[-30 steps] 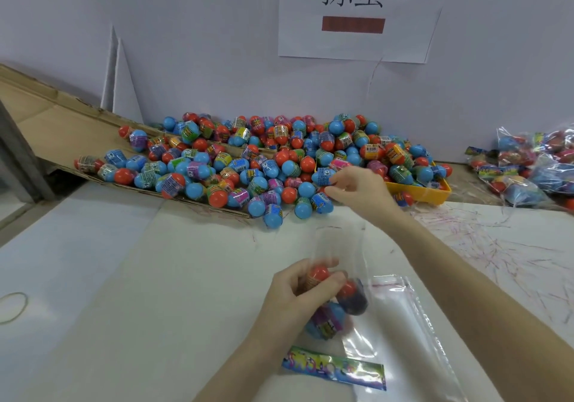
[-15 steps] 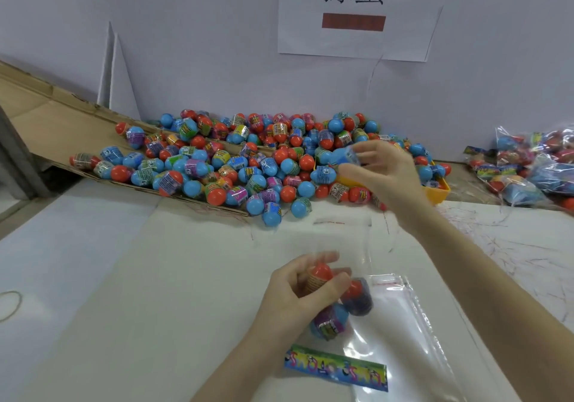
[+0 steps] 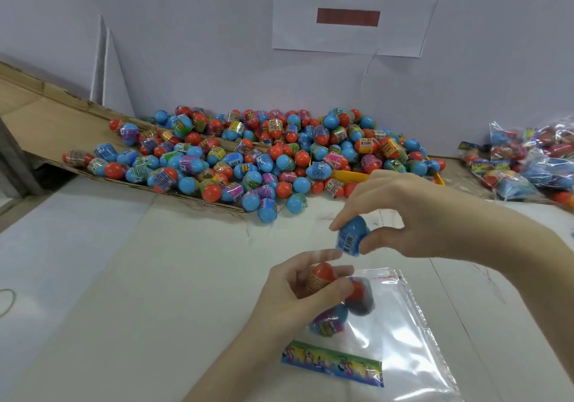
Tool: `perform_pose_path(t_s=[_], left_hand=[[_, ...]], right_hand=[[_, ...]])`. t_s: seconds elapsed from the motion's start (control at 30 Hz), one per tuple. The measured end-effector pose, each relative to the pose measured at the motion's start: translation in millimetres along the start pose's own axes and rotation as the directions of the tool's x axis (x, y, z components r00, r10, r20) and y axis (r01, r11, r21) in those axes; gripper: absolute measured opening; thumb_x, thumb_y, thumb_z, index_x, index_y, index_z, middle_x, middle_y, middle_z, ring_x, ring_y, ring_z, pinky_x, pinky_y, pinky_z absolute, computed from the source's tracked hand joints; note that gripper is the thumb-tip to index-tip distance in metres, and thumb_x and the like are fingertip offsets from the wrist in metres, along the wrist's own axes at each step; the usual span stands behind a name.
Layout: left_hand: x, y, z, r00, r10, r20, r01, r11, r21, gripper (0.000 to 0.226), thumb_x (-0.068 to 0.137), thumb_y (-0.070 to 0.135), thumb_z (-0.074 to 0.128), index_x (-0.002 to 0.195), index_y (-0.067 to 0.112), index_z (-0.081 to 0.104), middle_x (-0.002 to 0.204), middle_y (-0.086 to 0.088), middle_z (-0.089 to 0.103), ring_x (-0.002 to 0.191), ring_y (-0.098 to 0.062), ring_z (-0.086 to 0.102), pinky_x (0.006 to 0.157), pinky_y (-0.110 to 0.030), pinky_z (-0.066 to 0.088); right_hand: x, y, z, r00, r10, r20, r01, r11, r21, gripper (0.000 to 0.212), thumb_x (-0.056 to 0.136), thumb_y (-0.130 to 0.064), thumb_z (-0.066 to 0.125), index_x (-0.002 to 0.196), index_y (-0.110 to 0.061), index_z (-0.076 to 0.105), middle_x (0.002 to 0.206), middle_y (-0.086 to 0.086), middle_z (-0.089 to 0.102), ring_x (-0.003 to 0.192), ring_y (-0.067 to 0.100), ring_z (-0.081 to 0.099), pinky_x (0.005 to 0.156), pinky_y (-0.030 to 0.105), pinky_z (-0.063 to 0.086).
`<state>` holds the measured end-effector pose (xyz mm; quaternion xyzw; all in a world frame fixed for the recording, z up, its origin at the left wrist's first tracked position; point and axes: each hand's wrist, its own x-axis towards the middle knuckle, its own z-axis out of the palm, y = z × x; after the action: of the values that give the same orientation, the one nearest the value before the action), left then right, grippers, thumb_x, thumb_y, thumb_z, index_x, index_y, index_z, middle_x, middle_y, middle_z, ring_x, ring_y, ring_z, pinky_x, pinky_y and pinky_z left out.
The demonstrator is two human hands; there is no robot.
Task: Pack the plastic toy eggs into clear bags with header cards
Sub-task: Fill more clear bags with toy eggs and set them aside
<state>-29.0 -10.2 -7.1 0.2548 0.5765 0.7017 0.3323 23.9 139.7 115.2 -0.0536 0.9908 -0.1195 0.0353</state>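
My right hand (image 3: 400, 215) pinches a blue toy egg (image 3: 352, 235) with a barcode label, just above the mouth of a clear bag (image 3: 400, 324). My left hand (image 3: 292, 299) grips the bag's open top, with an orange-topped egg (image 3: 321, 275) under its fingers. Two more eggs lie inside the bag, an orange and dark one (image 3: 358, 299) and a blue and purple one (image 3: 329, 321). A colourful header card (image 3: 332, 362) runs along the bag's near edge. A big pile of blue and orange eggs (image 3: 248, 159) lies at the back of the table.
The pile spreads over flattened cardboard (image 3: 37, 122) and a yellow tray (image 3: 351, 175). Filled bags (image 3: 528, 159) are heaped at the far right. A rubber band (image 3: 7, 302) lies at the left edge. A paper sign (image 3: 351, 10) hangs on the wall.
My right hand lifted a blue egg from the pile and brought it toward me, down to the bag's mouth. My left hand kept hold of the bag.
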Motion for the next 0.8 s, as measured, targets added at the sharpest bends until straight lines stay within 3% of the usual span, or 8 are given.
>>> perform_pose_path(t_s=[0.1, 0.23, 0.33, 0.43, 0.53, 0.6, 0.67, 0.8], left_hand=[[-1, 1, 1, 1.0, 0.023, -0.004, -0.023, 1.0, 0.012, 0.04, 0.054, 0.033, 0.07, 0.093, 0.029, 0.062, 0.082, 0.016, 0.073, 0.08, 0.0, 0.068, 0.061, -0.011, 0.05], [-1, -1, 0, 0.999, 0.05, 0.009, -0.05, 0.997, 0.053, 0.03, 0.059, 0.034, 0.068, 0.089, 0.033, 0.063, 0.076, 0.02, 0.072, 0.075, 0.003, 0.067, 0.059, -0.009, 0.049], [-1, -1, 0, 0.998, 0.062, 0.017, -0.063, 0.995, 0.074, 0.035, 0.055, 0.04, 0.066, 0.089, 0.033, 0.063, 0.078, 0.02, 0.072, 0.079, 0.004, 0.067, 0.061, -0.009, 0.049], [-2, 0, 1, 0.997, 0.078, 0.007, -0.078, 0.992, 0.095, 0.023, 0.066, 0.03, 0.067, 0.088, 0.034, 0.063, 0.072, 0.02, 0.071, 0.072, 0.006, 0.066, 0.059, -0.007, 0.048], [-1, -1, 1, 0.998, 0.067, -0.012, -0.066, 0.993, 0.101, 0.02, 0.078, 0.016, 0.066, 0.088, 0.033, 0.064, 0.073, 0.017, 0.072, 0.073, 0.004, 0.067, 0.059, -0.008, 0.049], [0, -2, 0, 0.998, 0.056, -0.04, -0.053, 0.995, 0.083, 0.02, 0.071, 0.027, 0.07, 0.089, 0.032, 0.066, 0.08, 0.01, 0.074, 0.078, -0.003, 0.069, 0.061, -0.013, 0.052], [1, -3, -1, 0.996, 0.061, -0.067, -0.058, 0.997, 0.047, 0.035, 0.056, 0.038, 0.07, 0.09, 0.03, 0.067, 0.083, 0.004, 0.074, 0.079, -0.009, 0.07, 0.062, -0.016, 0.054], [2, -4, -2, 0.995, 0.05, -0.09, -0.047, 0.999, 0.027, 0.031, 0.055, 0.034, 0.071, 0.086, 0.03, 0.069, 0.085, -0.003, 0.074, 0.079, -0.013, 0.07, 0.063, -0.018, 0.055]], right_hand=[[-1, -2, 0, 0.997, 0.016, 0.071, -0.014, 1.0, -0.028, 0.036, 0.083, -0.025, 0.065, 0.106, -0.05, 0.053, 0.095, -0.031, 0.044, 0.096, -0.002, 0.036, 0.087, 0.021, 0.04], [-1, -2, 1, 0.992, 0.057, 0.115, -0.054, 0.998, -0.03, 0.034, 0.08, -0.038, 0.064, 0.099, -0.051, 0.039, 0.088, -0.034, 0.04, 0.091, -0.013, 0.029, 0.074, 0.005, 0.024], [-2, 1, 5, 0.995, 0.048, 0.09, -0.039, 0.994, -0.1, 0.024, 0.08, -0.045, 0.061, 0.094, -0.051, 0.042, 0.09, -0.032, 0.038, 0.087, -0.009, 0.022, 0.072, 0.014, 0.021], [-4, 1, 9, 0.989, 0.054, 0.134, -0.051, 0.998, -0.026, 0.018, 0.078, -0.049, 0.059, 0.088, -0.056, 0.046, 0.098, -0.023, 0.039, 0.092, 0.0, 0.024, 0.077, 0.02, 0.025], [-3, 3, 14, 0.989, 0.046, 0.138, -0.046, 0.999, -0.006, 0.018, 0.082, -0.046, 0.056, 0.09, -0.056, 0.043, 0.092, -0.032, 0.042, 0.096, -0.003, 0.023, 0.075, 0.014, 0.021], [-2, 5, 17, 0.992, 0.047, 0.12, -0.049, 0.999, 0.012, 0.018, 0.085, -0.042, 0.055, 0.095, -0.052, 0.044, 0.087, -0.035, 0.046, 0.096, -0.006, 0.026, 0.074, 0.017, 0.02], [-1, 7, 21, 0.994, 0.058, 0.095, -0.061, 0.998, 0.021, 0.015, 0.088, -0.04, 0.052, 0.094, -0.05, 0.045, 0.083, -0.035, 0.048, 0.093, -0.007, 0.031, 0.074, 0.025, 0.017], [-4, 10, 34, 0.996, 0.071, 0.056, -0.073, 0.996, 0.041, 0.01, 0.087, -0.045, 0.049, 0.095, -0.05, 0.047, 0.088, -0.034, 0.048, 0.095, -0.006, 0.03, 0.076, 0.025, 0.015]])
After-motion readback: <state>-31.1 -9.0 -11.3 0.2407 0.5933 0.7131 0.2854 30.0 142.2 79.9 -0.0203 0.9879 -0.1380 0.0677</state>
